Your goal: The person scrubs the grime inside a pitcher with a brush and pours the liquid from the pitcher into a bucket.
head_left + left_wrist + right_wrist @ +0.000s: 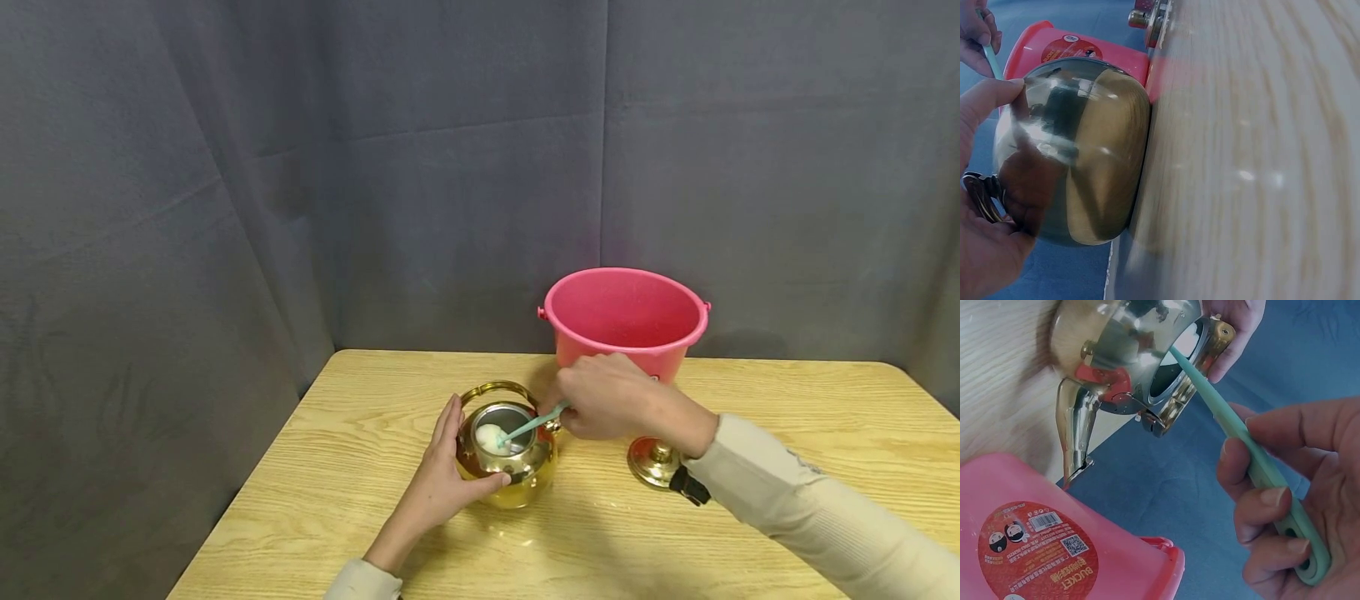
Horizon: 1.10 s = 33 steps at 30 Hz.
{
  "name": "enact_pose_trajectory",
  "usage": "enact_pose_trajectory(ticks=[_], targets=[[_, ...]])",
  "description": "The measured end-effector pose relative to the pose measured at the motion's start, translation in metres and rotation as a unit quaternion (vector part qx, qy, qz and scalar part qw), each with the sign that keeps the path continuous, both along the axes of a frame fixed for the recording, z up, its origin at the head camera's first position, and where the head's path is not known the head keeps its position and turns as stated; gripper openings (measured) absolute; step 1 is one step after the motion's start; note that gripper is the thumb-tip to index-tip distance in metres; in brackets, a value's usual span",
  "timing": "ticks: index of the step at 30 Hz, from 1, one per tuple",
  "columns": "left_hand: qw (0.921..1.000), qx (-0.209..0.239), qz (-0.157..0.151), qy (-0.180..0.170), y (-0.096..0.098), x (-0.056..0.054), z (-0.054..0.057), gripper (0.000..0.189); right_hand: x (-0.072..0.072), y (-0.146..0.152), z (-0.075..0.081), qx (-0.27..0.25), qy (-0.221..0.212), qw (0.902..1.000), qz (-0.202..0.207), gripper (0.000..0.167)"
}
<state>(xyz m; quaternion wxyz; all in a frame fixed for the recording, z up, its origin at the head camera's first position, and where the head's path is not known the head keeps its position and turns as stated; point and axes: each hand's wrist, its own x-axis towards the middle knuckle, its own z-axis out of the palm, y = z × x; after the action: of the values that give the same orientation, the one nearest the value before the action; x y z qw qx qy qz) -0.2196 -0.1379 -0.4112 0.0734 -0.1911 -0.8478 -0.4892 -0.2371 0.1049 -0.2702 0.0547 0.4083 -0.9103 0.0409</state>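
A shiny gold kettle (517,492) stands on the table with its lid off and its bail handle up at the back. My left hand (442,479) holds it by the side, thumb across the front and fingers along the left. My right hand (607,396) grips the mint-green handle of a sponge brush (1244,447), fingers wrapped round it. Its white rounded head (491,438) sits in the kettle's opening; the lower part is hidden inside. In the right wrist view, the spout (1075,422) points toward the pink bucket (1129,550).
Behind the kettle, the bucket stands near the table's back edge. The gold kettle lid (651,462) lies on the wooden table (322,492), under the right forearm and close to a black wrist strap (688,486). Grey curtains (450,208) hang behind and at the left.
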Motion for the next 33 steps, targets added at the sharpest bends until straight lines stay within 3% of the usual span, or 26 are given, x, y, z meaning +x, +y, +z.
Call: enact_pose_trajectory(ticks=[14, 33], targets=[[0.9999, -0.010, 0.007, 0.000, 0.001, 0.000, 0.000, 0.120, 0.001, 0.006, 0.002, 0.006, -0.036, 0.9993, 0.007, 0.047], [0.9999, -0.016, 0.002, -0.004, 0.006, 0.002, 0.003, 0.118, -0.006, 0.016, 0.006, 0.005, -0.039, 0.9987, 0.034, 0.025]])
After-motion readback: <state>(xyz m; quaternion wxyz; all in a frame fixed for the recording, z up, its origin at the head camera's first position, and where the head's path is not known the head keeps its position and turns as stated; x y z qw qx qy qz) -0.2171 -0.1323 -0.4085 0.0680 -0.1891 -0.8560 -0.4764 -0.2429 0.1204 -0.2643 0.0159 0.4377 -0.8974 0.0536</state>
